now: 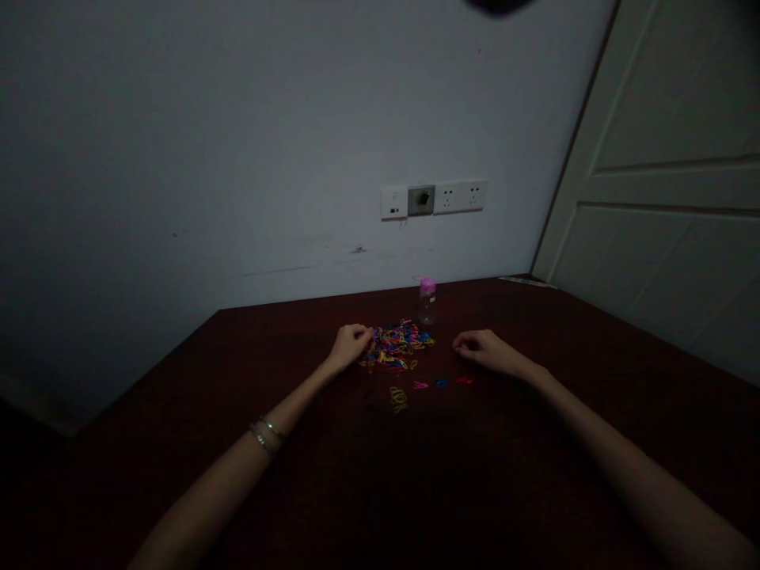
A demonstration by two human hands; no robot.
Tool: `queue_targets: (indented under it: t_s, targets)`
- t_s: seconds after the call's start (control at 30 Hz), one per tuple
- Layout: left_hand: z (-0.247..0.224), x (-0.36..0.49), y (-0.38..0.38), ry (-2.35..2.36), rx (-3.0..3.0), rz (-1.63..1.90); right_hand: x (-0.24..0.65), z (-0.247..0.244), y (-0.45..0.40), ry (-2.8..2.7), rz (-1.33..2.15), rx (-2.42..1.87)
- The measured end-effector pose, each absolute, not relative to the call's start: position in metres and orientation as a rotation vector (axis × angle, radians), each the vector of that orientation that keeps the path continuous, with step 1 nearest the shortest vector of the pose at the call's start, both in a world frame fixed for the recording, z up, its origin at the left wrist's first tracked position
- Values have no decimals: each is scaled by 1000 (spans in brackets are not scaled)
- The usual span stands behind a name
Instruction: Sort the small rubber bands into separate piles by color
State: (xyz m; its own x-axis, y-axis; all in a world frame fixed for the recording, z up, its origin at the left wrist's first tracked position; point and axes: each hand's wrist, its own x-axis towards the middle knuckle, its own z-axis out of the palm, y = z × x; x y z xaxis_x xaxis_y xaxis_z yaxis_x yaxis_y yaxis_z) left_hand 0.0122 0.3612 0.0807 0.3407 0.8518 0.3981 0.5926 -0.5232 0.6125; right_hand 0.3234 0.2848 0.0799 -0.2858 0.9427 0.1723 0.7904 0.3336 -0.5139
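A heap of small coloured loops that look like rubber bands [397,340] lies on the dark red-brown table [332,491]. At its left edge is my left hand [351,345], fingers drawn together and touching the heap; whatever is between the fingertips is too small to make out. My right hand [484,350] rests to the right of the heap, apart from it, thumb and fingers curled into a pinch with contents I cannot make out. In front of the heap lie sorted groups: yellow bands [397,399], pink bands [420,385], blue bands [440,383] and red bands [464,381].
Behind the heap stands a clear bottle [427,305] with a pink cap. The wall [267,158] at the table's back edge carries sockets [460,197]. A pale panelled door [670,198] is on the right. The room is dim.
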Motion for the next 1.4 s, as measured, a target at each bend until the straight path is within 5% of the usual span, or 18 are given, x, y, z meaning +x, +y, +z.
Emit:
queue_targets:
  t_s: [0.27,1.4]
  targets:
    - [62,-49,389,1497,1975,1135,308,67,296,-2085,363,-1613]
    - [55,-50,389,1425,1979,1067,296,71,322,-1903,382,-1459]
